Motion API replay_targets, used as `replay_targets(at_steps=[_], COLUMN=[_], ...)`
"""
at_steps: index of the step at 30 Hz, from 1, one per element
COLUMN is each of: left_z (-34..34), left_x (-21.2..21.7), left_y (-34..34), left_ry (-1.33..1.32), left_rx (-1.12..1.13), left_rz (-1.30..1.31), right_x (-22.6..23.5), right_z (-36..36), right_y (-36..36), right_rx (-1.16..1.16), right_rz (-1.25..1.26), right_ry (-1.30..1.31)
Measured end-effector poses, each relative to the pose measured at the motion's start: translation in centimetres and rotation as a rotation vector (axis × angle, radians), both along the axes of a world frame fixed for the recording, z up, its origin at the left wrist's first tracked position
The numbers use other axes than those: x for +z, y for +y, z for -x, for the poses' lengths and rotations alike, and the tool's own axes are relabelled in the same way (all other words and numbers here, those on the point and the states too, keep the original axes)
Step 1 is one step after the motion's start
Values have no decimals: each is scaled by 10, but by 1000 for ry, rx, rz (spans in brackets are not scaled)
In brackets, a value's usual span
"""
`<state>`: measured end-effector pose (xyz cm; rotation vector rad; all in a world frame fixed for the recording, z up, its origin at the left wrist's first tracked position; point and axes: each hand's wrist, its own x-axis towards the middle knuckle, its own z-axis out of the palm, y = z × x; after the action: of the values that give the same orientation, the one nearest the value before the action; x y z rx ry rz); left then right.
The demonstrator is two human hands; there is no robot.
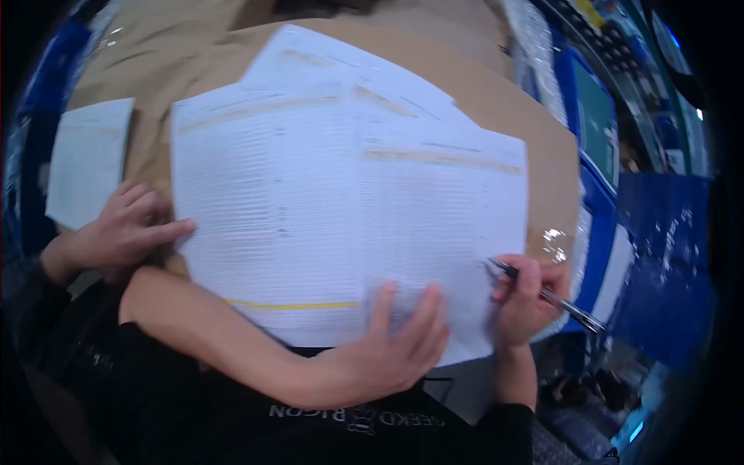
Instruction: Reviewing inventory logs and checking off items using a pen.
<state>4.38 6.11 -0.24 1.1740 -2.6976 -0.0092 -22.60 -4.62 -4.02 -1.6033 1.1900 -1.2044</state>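
Note:
Several overlapping white printed sheets lie fanned out in front of me. The left sheet (248, 186) carries rows of print and one yellow highlighted line near its bottom. My left hand (395, 341) reaches across my body and rests with fingers spread on the lower part of the right sheet (434, 201). A black and silver pen (570, 308) is gripped in my right hand (531, 298), its tip at the right sheet's right side. Another person's hand (136, 225) comes from the left, one finger stretched to the left sheet's edge.
Brown wrapping paper (550, 163) covers the work surface under the sheets. A separate pale sheet (89, 159) lies at the left. Along the right stand blue bins or panels (659, 225) and a green board (597, 116). Clear plastic film (531, 39) runs along the far right edge.

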Motion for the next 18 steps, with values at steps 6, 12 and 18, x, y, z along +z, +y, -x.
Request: replay_targets(at_steps=[6, 12, 18], left_z=[-216, -256, -244], left_x=[-15, -26, -16], left_y=[29, 42, 32], left_ry=[-78, -118, -113], left_rx=[45, -11, -18], left_rz=[-173, -220, -242], right_x=[16, 9, 1], right_z=[6, 12, 12], right_y=[1, 5, 1], right_rx=[27, 53, 27], right_rz=[-81, -12, -26], right_ry=[66, 54, 19])
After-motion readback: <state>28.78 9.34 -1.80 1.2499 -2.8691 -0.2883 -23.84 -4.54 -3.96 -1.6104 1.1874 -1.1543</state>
